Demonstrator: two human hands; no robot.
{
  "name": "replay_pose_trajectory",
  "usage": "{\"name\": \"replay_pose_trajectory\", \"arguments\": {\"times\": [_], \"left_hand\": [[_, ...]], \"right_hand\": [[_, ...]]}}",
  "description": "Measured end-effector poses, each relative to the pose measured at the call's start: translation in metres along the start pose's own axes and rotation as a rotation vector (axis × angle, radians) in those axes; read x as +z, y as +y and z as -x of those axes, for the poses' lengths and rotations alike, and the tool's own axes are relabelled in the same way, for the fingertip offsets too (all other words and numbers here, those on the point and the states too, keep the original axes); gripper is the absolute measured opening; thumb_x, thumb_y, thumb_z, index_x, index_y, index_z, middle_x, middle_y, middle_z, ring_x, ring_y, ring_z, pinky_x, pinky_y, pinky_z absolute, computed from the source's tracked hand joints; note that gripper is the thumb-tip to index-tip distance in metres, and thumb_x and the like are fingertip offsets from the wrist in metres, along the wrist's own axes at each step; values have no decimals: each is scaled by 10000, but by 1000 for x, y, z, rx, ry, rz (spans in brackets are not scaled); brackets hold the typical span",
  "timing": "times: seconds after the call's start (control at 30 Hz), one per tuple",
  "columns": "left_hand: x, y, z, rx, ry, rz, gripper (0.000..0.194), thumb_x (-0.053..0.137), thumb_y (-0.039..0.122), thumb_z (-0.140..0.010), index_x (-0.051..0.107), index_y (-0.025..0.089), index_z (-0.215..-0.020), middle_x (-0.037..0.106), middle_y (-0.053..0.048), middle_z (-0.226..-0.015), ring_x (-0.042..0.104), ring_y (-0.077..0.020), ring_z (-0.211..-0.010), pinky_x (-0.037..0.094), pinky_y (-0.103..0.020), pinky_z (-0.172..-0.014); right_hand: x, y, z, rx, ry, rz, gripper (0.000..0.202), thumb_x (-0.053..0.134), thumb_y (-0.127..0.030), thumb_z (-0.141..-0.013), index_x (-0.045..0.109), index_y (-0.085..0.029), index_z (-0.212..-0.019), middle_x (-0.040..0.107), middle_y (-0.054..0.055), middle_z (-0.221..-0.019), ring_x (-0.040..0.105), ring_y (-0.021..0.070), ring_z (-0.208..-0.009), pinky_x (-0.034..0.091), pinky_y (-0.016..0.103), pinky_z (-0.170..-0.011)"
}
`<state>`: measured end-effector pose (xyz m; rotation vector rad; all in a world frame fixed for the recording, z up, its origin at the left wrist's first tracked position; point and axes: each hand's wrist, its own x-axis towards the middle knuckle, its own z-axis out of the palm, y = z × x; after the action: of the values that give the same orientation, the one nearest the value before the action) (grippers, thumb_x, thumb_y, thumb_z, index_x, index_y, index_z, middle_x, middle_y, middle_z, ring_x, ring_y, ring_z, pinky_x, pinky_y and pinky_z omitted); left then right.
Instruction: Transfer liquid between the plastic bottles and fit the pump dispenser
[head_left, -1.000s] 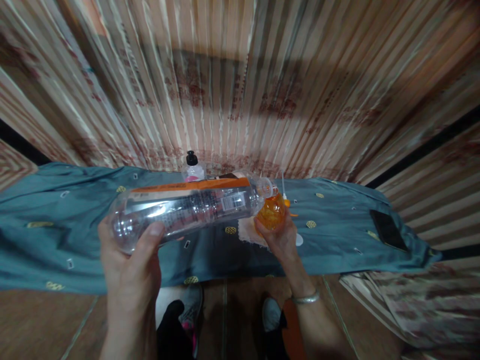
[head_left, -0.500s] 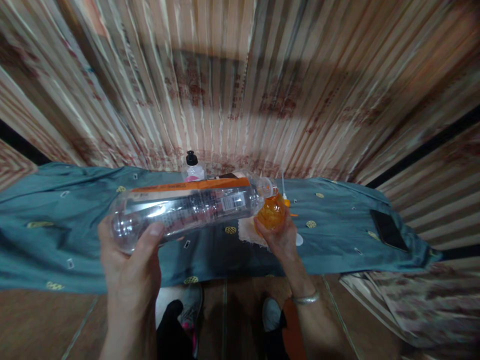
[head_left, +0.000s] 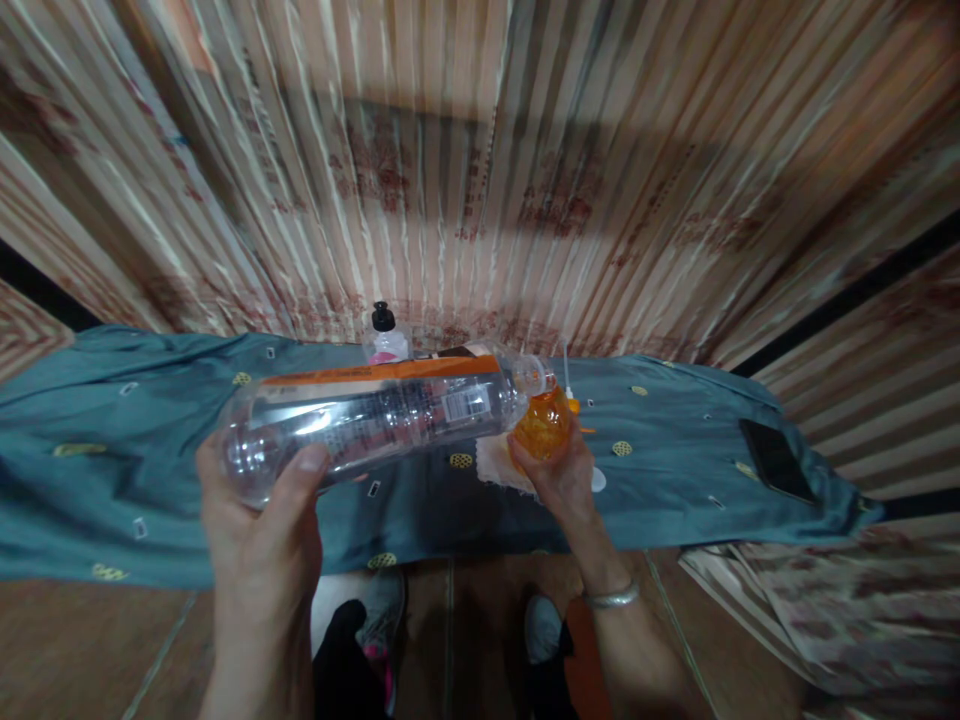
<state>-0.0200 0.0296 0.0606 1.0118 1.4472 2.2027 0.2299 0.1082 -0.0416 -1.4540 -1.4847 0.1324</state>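
Observation:
A large clear plastic bottle (head_left: pixel 375 415) with an orange-edged label lies nearly level in the air, its base gripped by my left hand (head_left: pixel 262 530). Its neck points right and slightly up, with the mouth at the top of a small orange container (head_left: pixel 541 425). My right hand (head_left: pixel 562 475) is wrapped round that orange container from below. Whether any liquid passes between the two cannot be made out. Behind my right hand, partly hidden, is an orange piece with a thin white tube (head_left: pixel 568 375). A pale cloth (head_left: pixel 496 465) lies beneath the container.
A small bottle with a black cap (head_left: pixel 386 335) stands behind the large bottle. A dark phone (head_left: pixel 776 458) lies at the right on the teal cloth-covered surface (head_left: pixel 420 520). A white round piece (head_left: pixel 598 480) is beside my right wrist. Striped curtain (head_left: pixel 465 200) hangs behind.

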Motion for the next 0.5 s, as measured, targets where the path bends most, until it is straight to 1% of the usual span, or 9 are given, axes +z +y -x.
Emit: {"name": "replay_pose_trajectory", "arguments": {"times": [0.07,0.1,0.23,0.4,0.5], "left_hand": [[2,6,0,-150,35,58,607,908,412,-465,618,251,-973,670,-17,-940,663,-246,-797,483,-709,-1008],[2,8,0,-191,51,75,635,916,401,-432,606,255,-967,665,-13,-938,656,-248,-811,448,-722,-1043],[4,10,0,-185,77,84,651,902,401,-422,595,264,-980,657,-10,-947,648,-259,-858,360,-741,-1108],[5,6,0,-179,60,66,641,887,380,-453,609,259,-1017,651,-8,-955,670,-281,-910,394,-726,-1091],[4,3,0,-182,78,62,631,867,364,-453,601,258,-1015,644,-2,-931,665,-261,-851,400,-735,-1077]], "right_hand": [[0,1,0,-6,5,-4,714,783,-530,-706,576,-160,-1280,762,148,-1130,751,322,-988,625,481,-851],[1,1,0,-11,9,-7,712,783,-525,-709,572,-162,-1284,762,148,-1130,750,323,-994,625,481,-853],[2,1,0,-28,14,-7,714,778,-518,-719,568,-165,-1302,756,152,-1146,746,325,-1011,625,479,-858],[1,1,0,-19,14,-2,706,781,-525,-714,579,-167,-1288,759,150,-1149,746,324,-1014,626,477,-862],[2,1,0,-14,15,-2,708,782,-535,-712,583,-176,-1289,764,142,-1149,752,313,-995,631,468,-847]]}}
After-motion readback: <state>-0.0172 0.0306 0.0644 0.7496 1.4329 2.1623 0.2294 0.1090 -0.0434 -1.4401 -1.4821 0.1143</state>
